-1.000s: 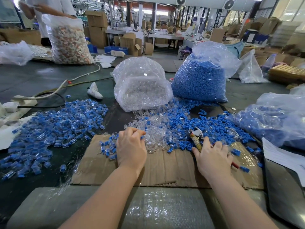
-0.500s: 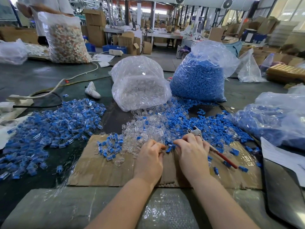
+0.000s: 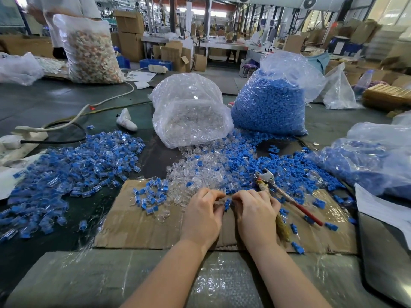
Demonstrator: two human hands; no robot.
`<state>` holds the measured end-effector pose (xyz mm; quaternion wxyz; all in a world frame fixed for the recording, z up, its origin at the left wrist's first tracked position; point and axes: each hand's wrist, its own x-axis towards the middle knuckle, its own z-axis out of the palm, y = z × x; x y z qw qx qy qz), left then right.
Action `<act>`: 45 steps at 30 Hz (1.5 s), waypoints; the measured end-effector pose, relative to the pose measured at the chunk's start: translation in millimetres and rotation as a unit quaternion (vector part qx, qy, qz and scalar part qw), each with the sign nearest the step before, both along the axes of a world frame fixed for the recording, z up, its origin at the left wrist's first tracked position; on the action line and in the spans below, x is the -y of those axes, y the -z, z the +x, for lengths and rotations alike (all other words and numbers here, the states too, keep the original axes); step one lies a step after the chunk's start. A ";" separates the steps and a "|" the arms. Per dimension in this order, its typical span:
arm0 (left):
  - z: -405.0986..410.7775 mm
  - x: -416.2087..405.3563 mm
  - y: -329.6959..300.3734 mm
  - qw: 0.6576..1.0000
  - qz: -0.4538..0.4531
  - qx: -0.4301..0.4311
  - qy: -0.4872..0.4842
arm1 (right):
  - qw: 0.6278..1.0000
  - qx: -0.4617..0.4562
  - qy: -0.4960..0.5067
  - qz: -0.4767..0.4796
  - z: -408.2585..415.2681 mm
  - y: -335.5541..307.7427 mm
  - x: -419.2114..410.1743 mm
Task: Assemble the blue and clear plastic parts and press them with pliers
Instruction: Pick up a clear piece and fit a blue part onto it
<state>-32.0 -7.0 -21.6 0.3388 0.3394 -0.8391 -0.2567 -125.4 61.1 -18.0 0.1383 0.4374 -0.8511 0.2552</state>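
The left hand [image 3: 203,215] and right hand [image 3: 255,211] meet fingertip to fingertip over the cardboard [image 3: 138,227], pinching a blue part [image 3: 226,204] between them. The pliers [image 3: 287,196] lie just beside the right hand, handles toward the person, so that hand is nearer.

Bare cardboard [image 3: 138,227] lies open left of the left hand [image 3: 203,215]. Pliers [image 3: 287,196] lie just beside the right hand [image 3: 255,213]. Ahead, loose clear parts [image 3: 200,174] and blue parts [image 3: 287,167] crowd the way; two bags [image 3: 191,112] stand behind.
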 end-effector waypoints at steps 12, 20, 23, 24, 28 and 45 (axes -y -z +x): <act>1.4 -1.5 0.8 0.999 -0.010 0.032 0.009 | 0.999 -0.024 -0.021 -0.027 2.1 4.4 -2.9; -0.1 0.0 -1.3 1.000 0.007 0.013 -0.003 | 0.993 -0.034 -0.070 -0.084 2.1 3.7 -4.4; 0.5 1.3 -2.9 0.999 0.034 -0.019 -0.017 | 0.991 -0.028 -0.070 -0.110 2.0 3.3 -3.8; 0.8 1.5 -3.2 0.999 0.039 -0.022 -0.019 | 0.992 -0.021 -0.063 -0.111 2.2 3.1 -3.8; 1.3 1.7 -2.9 0.999 0.043 -0.022 -0.018 | 0.994 -0.009 -0.053 -0.092 3.1 3.5 -3.6; 2.2 -1.6 -4.3 0.999 0.031 -0.043 -0.007 | 0.990 -0.002 -0.091 -0.104 4.0 2.2 -4.9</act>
